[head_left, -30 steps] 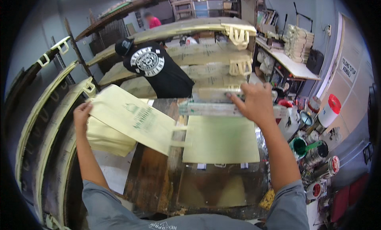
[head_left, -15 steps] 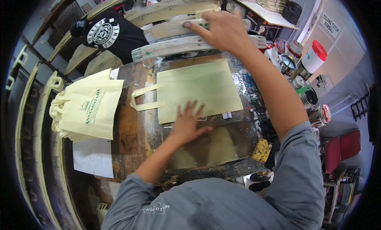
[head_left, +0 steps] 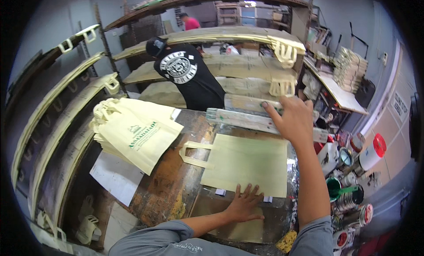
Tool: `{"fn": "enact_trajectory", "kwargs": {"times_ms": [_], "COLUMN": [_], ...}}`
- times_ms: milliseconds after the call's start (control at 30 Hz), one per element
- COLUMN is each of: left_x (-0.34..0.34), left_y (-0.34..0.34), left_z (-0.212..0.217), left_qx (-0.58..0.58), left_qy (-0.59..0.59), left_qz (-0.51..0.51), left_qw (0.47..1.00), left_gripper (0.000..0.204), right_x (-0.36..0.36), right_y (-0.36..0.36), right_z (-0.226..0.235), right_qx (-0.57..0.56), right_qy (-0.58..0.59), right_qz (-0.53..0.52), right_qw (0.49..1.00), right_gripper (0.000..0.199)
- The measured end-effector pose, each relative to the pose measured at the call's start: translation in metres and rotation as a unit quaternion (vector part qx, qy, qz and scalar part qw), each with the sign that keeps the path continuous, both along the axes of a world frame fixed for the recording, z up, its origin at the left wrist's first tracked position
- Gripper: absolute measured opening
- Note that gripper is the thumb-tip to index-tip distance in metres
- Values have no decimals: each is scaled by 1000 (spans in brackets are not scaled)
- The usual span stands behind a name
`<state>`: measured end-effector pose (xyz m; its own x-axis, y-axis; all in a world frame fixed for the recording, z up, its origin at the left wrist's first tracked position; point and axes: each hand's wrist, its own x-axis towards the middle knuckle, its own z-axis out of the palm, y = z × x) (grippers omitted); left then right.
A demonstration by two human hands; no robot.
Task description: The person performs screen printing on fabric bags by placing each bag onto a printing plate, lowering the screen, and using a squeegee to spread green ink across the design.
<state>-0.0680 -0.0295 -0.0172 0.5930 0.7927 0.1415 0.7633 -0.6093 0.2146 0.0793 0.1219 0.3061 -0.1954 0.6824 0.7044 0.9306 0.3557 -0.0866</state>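
A plain cream tote bag lies flat on the worktable, its handle loop toward the left. My left hand rests palm down over the bag's near edge, with fingers spread on the cloth and the table. At the table's far side, my right hand is curled over a paint-stained wooden frame, thumb on the near side and fingertips partly hidden. To the left sits a stack of cream tote bags with green printing on the top one.
Paint cans and tubs crowd the table's right side. A yellow sponge lies at the near right corner. White paper sits below the stack. Racks with bags stand left and behind. A person in black bends beyond the table.
The view has tilted upward and shifted, showing more of the racks behind. My left hand remains at the bag's near edge and my right hand at the frame.
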Motion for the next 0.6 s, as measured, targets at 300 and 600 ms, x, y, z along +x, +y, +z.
{"fn": "enact_trajectory", "kwargs": {"times_ms": [300, 600], "left_x": [-3, -4], "left_y": [-5, -7], "left_z": [1, -13], "left_qx": [18, 45], "left_qy": [-11, -24], "left_qz": [-5, -31], "left_qw": [1000, 998], "left_gripper": [98, 91], "right_x": [-3, -6], "right_y": [-13, -13], "right_z": [-1, -3], "right_qx": [-20, -36], "right_qy": [1, -23], "right_qz": [-2, -20], "right_qw": [1000, 999], "right_gripper": [59, 58]}}
